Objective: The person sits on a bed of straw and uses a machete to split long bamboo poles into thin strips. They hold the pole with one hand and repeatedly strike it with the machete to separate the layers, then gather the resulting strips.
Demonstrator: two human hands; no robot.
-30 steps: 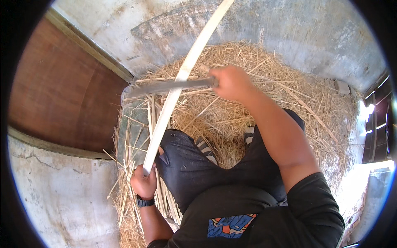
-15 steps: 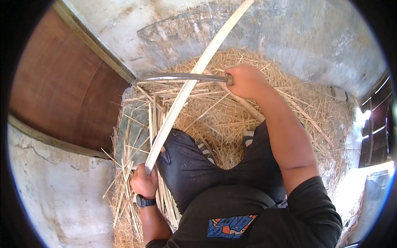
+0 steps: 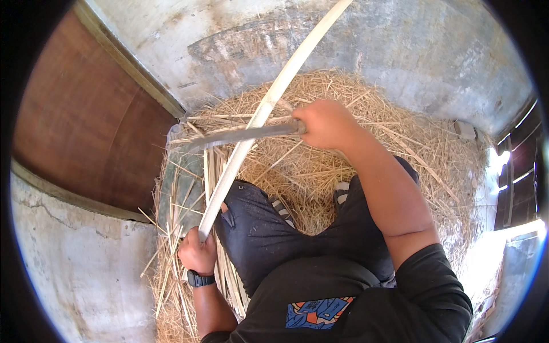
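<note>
My left hand (image 3: 198, 251) is closed around the near end of a long pale split strip, seemingly bamboo (image 3: 289, 71), beside my left thigh. The strip slants up and away to the right, past the top edge of the view. In my right hand (image 3: 326, 123) is the handle of a long-bladed knife (image 3: 220, 139), partly hidden by the fingers. Its grey blade points left and lies across the strip at about mid-length. Whether the blade's edge bites into the strip, I cannot tell.
Thin split strips (image 3: 229, 274) lie beside my left leg. Dry straw-like shavings (image 3: 309, 197) cover the floor around my sandalled feet. A stained wall (image 3: 400, 57) curves ahead; a brown panel (image 3: 91, 120) in a wooden frame stands at left. Dark slats (image 3: 517, 177) let light in at right.
My right hand and the knife have moved toward me and a little left, so the blade crosses the strip lower down. My left hand and the strip have hardly moved.
</note>
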